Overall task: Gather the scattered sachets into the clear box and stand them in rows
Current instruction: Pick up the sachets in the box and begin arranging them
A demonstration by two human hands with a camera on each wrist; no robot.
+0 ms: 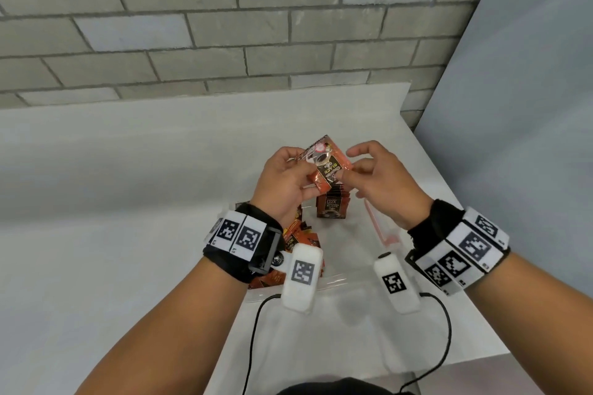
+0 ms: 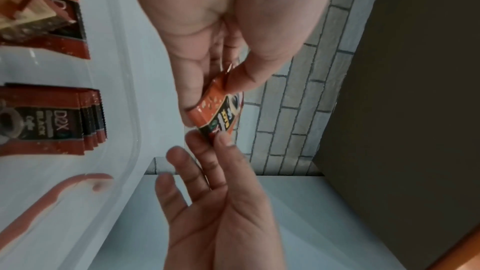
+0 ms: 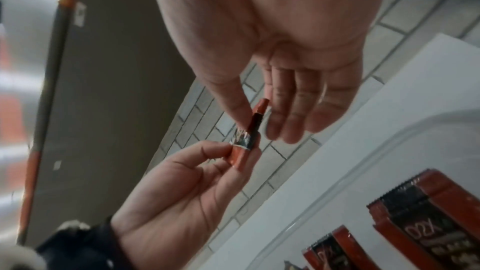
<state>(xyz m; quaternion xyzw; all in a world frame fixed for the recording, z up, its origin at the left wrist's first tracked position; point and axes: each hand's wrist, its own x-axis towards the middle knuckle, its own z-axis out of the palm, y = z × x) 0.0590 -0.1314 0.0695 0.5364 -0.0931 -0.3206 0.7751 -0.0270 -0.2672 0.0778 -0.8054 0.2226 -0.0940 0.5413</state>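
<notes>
**Ana:** So the sachet (image 1: 327, 167) is up in the air between both hands, above the far end of the box (image 1: 330, 279). The left hand (image 1: 284, 184) pinches it by its left edge, thumb on the printed face and fingers behind. The right hand (image 1: 383, 183) has thumb and forefinger on the lower right corner, the other fingers spread loose.

**Ben:** Which way does it lie?

**Ana:** Tilted. From the head view its long axis runs from upper left to lower right, print upside down to the person. The right wrist view shows it almost edge-on, so it is thin and flat in the pinch.

**Ben:** And the target?

**Ana:** The row (image 1: 332, 205) stands straight below the hands, upright and packed face to face inside the box. A loose pile (image 1: 296, 237) lies nearer the left wrist, partly hidden under it.

**Ben:** So the coming move turns on that tilt.

**Ana:** Probably. The sachet would need turning until its long axis is upright and its face parallel to the row, then lowering straight down. Both hands are equally near; the right one, sitting over the row, looks better placed to slot it in.

**Ben:** Risk?

**Ana:** A crooked entry could knock the standing ones over.
</notes>
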